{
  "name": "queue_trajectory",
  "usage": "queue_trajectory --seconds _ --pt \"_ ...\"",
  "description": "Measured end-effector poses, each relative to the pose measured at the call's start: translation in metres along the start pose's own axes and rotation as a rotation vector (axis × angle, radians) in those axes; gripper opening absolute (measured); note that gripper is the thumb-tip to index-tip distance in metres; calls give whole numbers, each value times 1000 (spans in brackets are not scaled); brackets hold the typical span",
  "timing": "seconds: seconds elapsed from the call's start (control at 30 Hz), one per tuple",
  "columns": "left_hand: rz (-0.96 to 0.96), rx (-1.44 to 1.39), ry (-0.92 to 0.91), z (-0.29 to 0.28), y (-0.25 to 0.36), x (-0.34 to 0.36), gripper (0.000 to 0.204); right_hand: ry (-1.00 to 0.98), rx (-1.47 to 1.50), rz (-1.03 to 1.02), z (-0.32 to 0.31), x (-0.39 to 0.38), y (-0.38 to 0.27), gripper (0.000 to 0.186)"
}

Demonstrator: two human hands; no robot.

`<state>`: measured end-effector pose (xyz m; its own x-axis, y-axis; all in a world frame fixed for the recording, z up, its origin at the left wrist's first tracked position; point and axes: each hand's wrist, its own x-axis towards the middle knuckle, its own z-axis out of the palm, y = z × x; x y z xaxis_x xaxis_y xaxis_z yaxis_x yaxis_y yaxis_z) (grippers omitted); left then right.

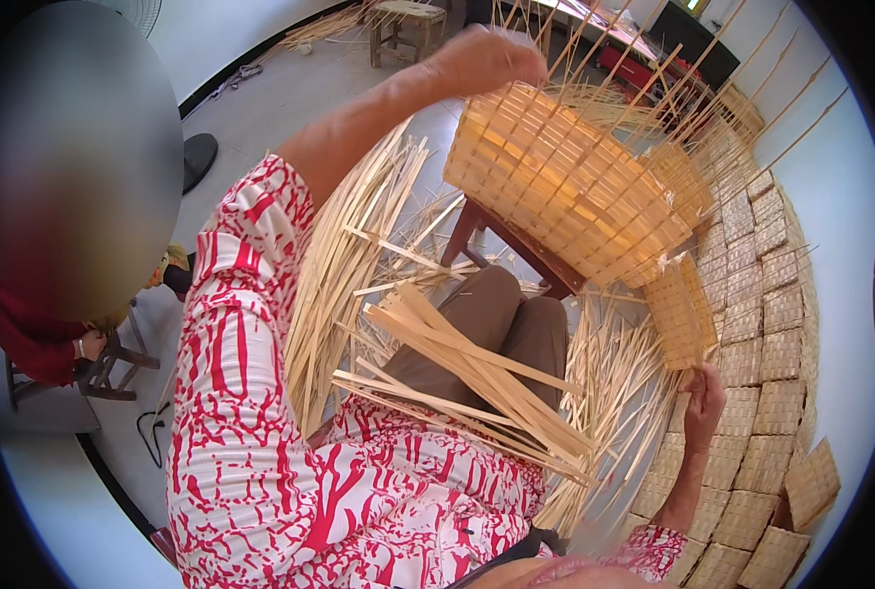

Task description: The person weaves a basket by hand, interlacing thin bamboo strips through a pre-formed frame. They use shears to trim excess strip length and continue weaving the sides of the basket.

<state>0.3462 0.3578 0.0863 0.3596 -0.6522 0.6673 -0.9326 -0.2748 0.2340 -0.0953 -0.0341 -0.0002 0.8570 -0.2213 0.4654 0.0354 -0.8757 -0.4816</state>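
My left hand (pixel 504 61), smeared by motion, is raised at the upper edge of a large yellow-orange form (pixel 562 187) covered in a woven lattice, with long upright splints rising behind it; whether its fingers hold anything is unclear. The form rests on a dark wooden stool (pixel 467 231). My right hand (pixel 701 395) pinches the lower end of a smaller woven yellow piece (pixel 675 314) at the right. Loose pale flat strips (pixel 477 378) lie across my lap.
Heaps of strips (pixel 344 255) cover the floor around me. Woven squares (pixel 757 412) stand stacked along the right. A seated person (pixel 35 344), head blurred, is at the left. A small stool (pixel 403 20) stands at the back, near a cluttered desk.
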Motion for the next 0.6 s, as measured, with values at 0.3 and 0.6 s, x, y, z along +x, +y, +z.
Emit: queue_trajectory --seconds 0.3,0.6 --pt "-286 -562 446 0 -20 68 54 365 440 502 -18 37 85 22" --pt "-379 -276 -282 -16 16 76 92 -54 738 585 52 172 22 28"
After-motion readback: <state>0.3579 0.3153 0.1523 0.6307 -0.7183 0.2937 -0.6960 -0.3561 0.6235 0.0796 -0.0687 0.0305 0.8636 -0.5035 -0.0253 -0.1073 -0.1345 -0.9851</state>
